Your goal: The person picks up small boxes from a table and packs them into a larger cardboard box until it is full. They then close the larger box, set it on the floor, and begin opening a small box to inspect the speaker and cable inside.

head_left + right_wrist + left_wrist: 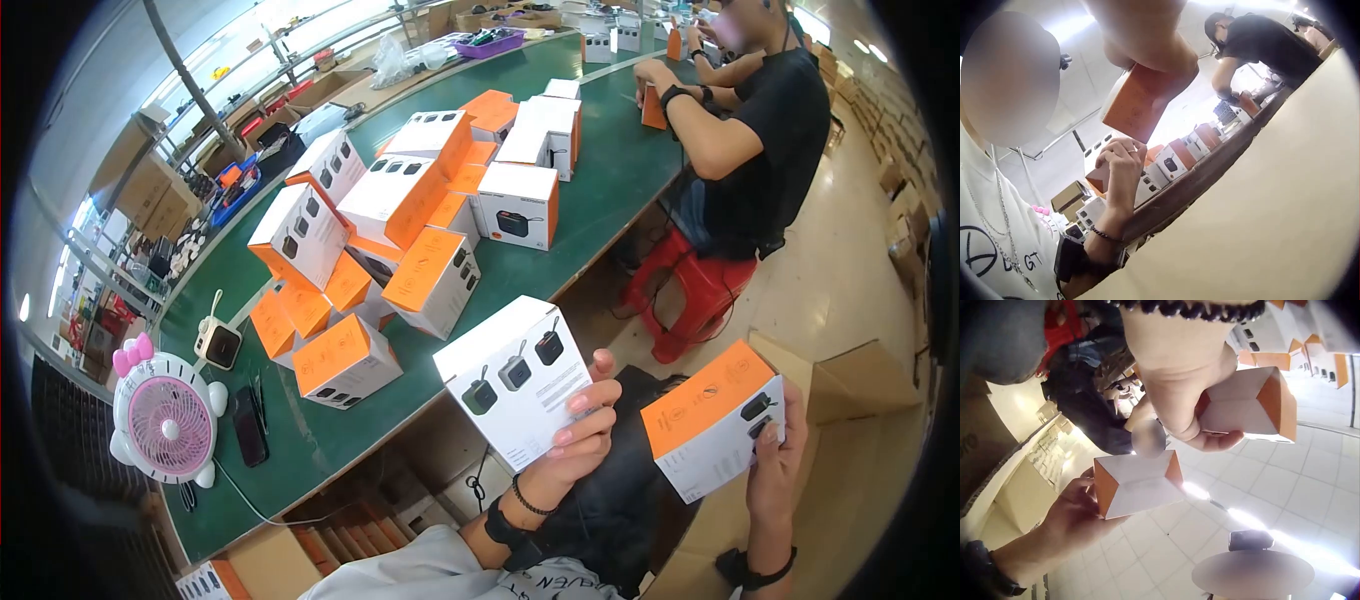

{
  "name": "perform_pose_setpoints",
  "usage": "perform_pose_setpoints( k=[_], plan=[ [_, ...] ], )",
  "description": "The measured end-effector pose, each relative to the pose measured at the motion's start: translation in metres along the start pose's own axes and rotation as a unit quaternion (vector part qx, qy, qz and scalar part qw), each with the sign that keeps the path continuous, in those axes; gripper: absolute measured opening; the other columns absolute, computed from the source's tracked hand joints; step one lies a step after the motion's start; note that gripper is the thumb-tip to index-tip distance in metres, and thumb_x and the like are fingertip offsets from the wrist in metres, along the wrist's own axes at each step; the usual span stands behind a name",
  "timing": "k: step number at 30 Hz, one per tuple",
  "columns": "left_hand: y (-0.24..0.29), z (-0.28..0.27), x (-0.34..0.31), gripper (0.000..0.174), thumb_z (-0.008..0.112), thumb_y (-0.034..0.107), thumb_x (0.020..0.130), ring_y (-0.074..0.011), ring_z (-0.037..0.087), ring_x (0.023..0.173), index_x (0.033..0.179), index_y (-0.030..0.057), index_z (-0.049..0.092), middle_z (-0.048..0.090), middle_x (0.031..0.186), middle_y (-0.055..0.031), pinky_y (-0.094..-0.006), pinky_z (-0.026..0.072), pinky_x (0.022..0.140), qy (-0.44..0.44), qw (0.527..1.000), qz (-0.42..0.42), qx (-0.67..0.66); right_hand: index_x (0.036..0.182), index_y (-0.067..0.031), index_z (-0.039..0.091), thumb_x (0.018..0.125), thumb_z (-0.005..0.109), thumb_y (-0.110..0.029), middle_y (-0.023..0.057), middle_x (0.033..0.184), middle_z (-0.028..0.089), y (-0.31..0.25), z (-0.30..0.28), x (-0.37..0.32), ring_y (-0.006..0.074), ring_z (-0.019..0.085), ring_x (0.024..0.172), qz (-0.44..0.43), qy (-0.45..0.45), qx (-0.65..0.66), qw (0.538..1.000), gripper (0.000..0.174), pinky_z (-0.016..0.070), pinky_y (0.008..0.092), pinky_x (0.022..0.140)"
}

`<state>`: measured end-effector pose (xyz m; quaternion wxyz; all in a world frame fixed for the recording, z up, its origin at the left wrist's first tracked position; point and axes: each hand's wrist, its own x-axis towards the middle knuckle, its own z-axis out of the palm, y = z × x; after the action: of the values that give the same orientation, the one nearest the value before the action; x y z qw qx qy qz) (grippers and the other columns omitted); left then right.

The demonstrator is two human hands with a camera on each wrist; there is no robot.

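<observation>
The left hand (pixel 582 432) grips a white and orange box (pixel 520 385) by its side, with printed pictures of small speakers facing up. To its right, the right hand (pixel 778 460) holds a second box (pixel 712 420), orange face up, thumb on the printed side. Both boxes are apart, in front of the body near the table's edge. In the left wrist view the left hand (pixel 1179 406) curls round its box (pixel 1247 403), and the right hand (pixel 1072 509) holds the other box (pixel 1138 484). The right wrist view shows the right hand's box (pixel 1138 100) close up.
Many similar boxes (pixel 400 190) are piled on the green table (pixel 600 180). A pink fan (pixel 168 425), a phone (pixel 250 425) and a small speaker (pixel 218 342) are at the left. An open carton (pixel 850 470) stands at the right. Another person (pixel 765 130) sits beyond, by a red stool (pixel 690 290).
</observation>
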<state>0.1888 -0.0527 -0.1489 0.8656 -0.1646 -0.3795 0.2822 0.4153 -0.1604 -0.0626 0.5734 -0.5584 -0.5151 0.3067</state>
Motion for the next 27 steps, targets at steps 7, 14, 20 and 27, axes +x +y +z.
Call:
perform_pose_setpoints(
  k=[7, 14, 20, 27],
  plan=[
    [-0.009, 0.061, -0.061, 0.084, 0.052, 0.055, 0.1, -0.0299, 0.052, 0.135, 0.16, 0.0026, 0.025, 0.049, 0.149, -0.0159, -0.0405, 0.043, 0.113, 0.326, 0.608, 0.359, 0.629, 0.139, 0.0005, 0.048, 0.096, 0.07, -0.031, 0.0099, 0.122, 0.056, -0.017, 0.028, 0.031, 0.0163, 0.053, 0.113, -0.031, -0.057, -0.053, 0.996, 0.057, 0.042, 0.0314, 0.099],
    [-0.018, 0.138, -0.157, 0.101, 0.074, 0.037, 0.084, -0.0267, 0.053, 0.13, 0.159, -0.0048, 0.021, 0.048, 0.142, -0.0173, -0.0404, 0.0417, 0.112, 0.272, 0.128, 0.469, 0.83, 0.134, -0.0013, 0.052, 0.086, 0.075, -0.012, 0.0185, 0.123, 0.054, -0.018, 0.097, 0.112, 0.029, 0.055, 0.113, -0.186, -0.139, -0.122, 0.965, 0.053, 0.0419, 0.0383, 0.101],
    [0.003, 0.178, -0.199, 0.073, 0.063, 0.007, 0.092, -0.0294, 0.045, 0.135, 0.153, 0.0002, 0.024, 0.037, 0.147, -0.0169, -0.043, 0.0403, 0.113, 0.277, -0.116, 0.65, 0.698, 0.134, -0.0051, 0.055, 0.086, 0.072, -0.007, 0.0257, 0.145, 0.04, 0.018, 0.185, 0.159, 0.0425, 0.052, 0.124, -0.34, -0.119, -0.187, 0.914, 0.051, 0.0434, 0.0456, 0.105],
    [0.041, 0.201, -0.195, 0.072, 0.075, 0.023, 0.091, -0.0402, 0.048, 0.133, 0.141, -0.0109, 0.036, 0.045, 0.143, -0.0321, -0.0455, 0.0351, 0.111, 0.469, -0.242, 0.408, 0.745, 0.156, -0.0052, 0.029, 0.083, 0.064, -0.001, 0.0265, 0.153, 0.03, 0.037, 0.193, 0.143, 0.0441, 0.04, 0.139, -0.216, -0.229, -0.1, 0.944, 0.081, 0.0493, 0.0447, 0.105]
  ],
)
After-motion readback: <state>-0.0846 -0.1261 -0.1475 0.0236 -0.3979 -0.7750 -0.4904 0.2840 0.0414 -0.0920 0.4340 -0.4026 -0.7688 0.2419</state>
